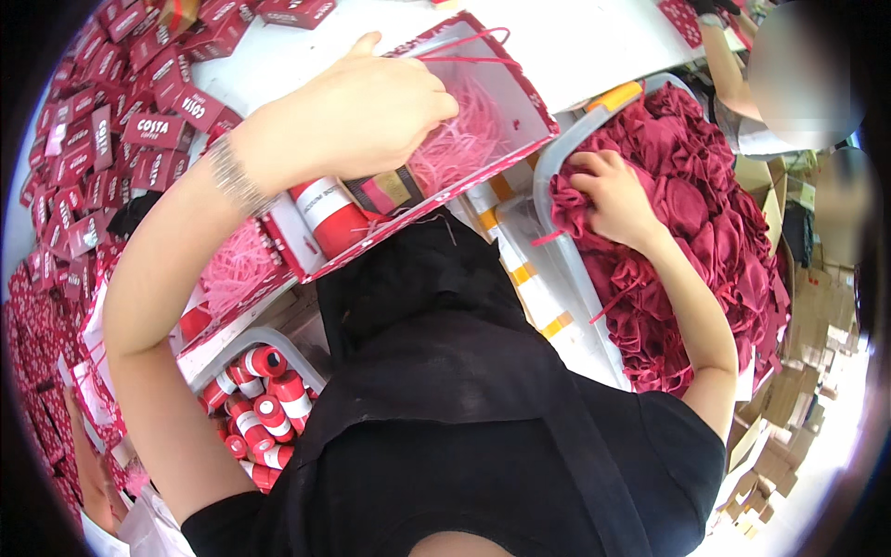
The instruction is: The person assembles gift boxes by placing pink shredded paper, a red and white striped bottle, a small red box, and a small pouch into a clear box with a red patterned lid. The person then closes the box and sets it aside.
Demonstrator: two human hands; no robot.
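Note:
My left hand [390, 121] is curled over the open red patterned gift box [524, 111], its fingers bent; whatever they hold is hidden. Inside the box are pink shredded paper [464, 139], a red cylinder with a white band [329, 218] and a small black-and-gold packet [394, 190]. Another box with pink shreds [237, 265] sits beneath my left forearm. My right hand [603, 190] has its fingers closed on a crumpled dark red satin pouch [571, 204] at the near-left side of a translucent bin [557, 139] heaped with similar pouches.
Small red cartons [162, 125] pile up at left on the white table [585, 37]. A bin [311, 357] of red cylinders stands lower left. A co-worker's arm [729, 74] is at top right; another person's arm [93, 473] at lower left. Cardboard boxes [803, 306] fill the right side.

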